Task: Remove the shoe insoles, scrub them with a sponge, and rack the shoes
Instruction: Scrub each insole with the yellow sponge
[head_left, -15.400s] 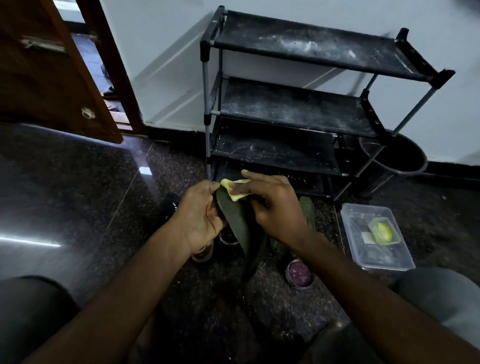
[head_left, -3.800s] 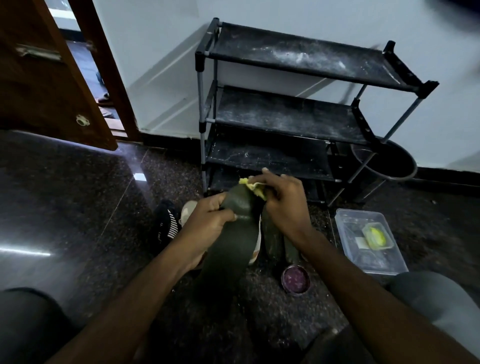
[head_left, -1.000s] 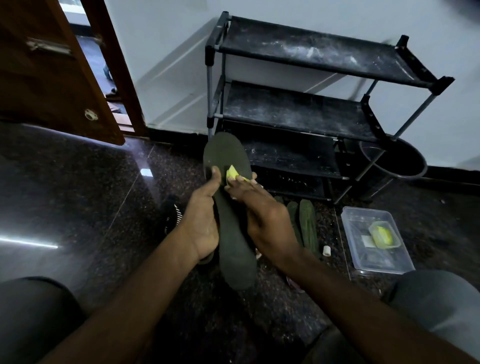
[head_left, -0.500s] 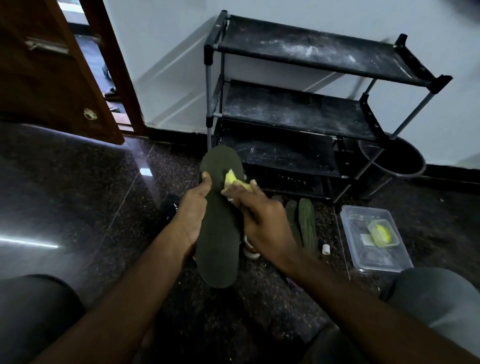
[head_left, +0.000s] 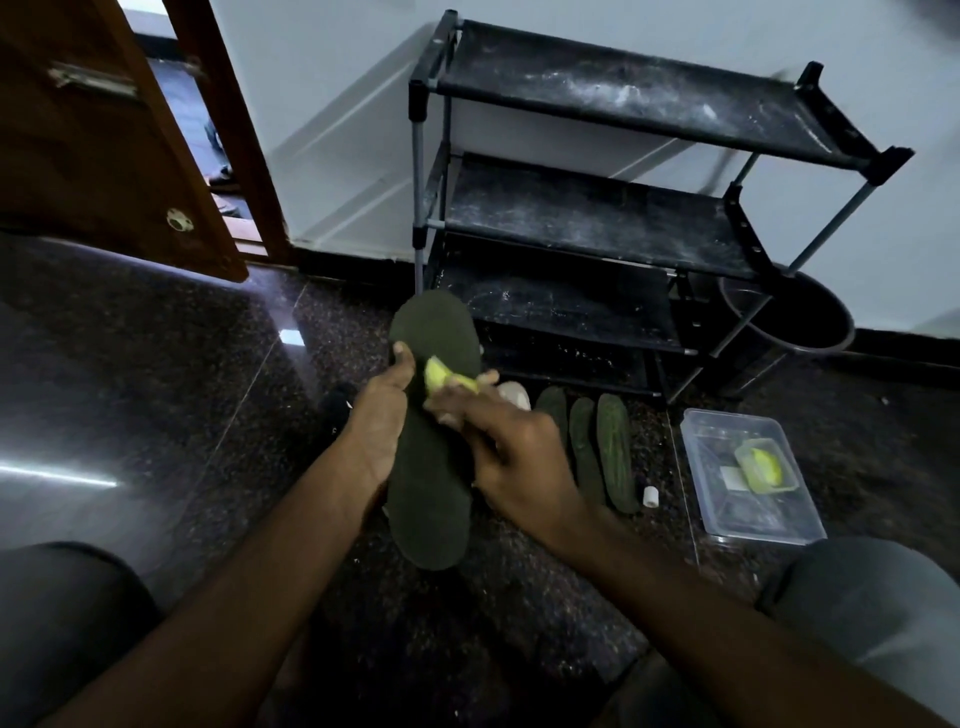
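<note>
In front of the shoe rack, a dark insole is gripped by the left hand while a yellow sponge is pinched against it by the right hand.

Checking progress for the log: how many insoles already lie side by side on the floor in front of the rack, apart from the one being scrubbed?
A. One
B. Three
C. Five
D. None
B: three dark insoles lie in a row on the floor, right of the insole that the left hand holds while the right hand presses the sponge on it.
</note>
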